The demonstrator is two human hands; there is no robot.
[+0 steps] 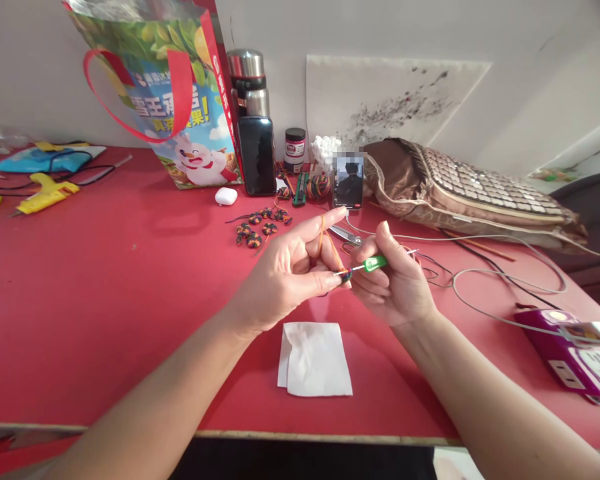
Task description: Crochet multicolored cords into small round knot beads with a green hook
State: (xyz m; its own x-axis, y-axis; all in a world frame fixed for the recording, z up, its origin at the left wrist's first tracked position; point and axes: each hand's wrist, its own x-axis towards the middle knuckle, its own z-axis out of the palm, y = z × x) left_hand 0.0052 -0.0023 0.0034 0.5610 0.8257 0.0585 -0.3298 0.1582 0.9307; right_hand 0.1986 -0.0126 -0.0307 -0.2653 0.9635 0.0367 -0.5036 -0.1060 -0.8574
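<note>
Pinched between the thumb and fingers of my left hand (293, 270) is a small dark multicoloured crochet piece (347, 275). Orange yarn (322, 230) loops over my raised left index finger and runs down to that piece. My right hand (393, 280) is closed around the green handle of a crochet hook (375, 263); its thin metal shaft reaches left to the crochet piece. Beyond my left hand lie several small crocheted flowers (253, 240) in dark, orange and green yarn. A folded white tissue (316, 360) rests on the table below my hands.
On the red table (105, 300) stand a printed bag (195, 113), a black phone (257, 157), a propped phone with a lit screen (349, 183) and a jar (295, 150). Scissors (346, 235) and cables lie behind my right hand. A purple power strip (570, 353) sits right; a yellow glue gun (47, 193), left.
</note>
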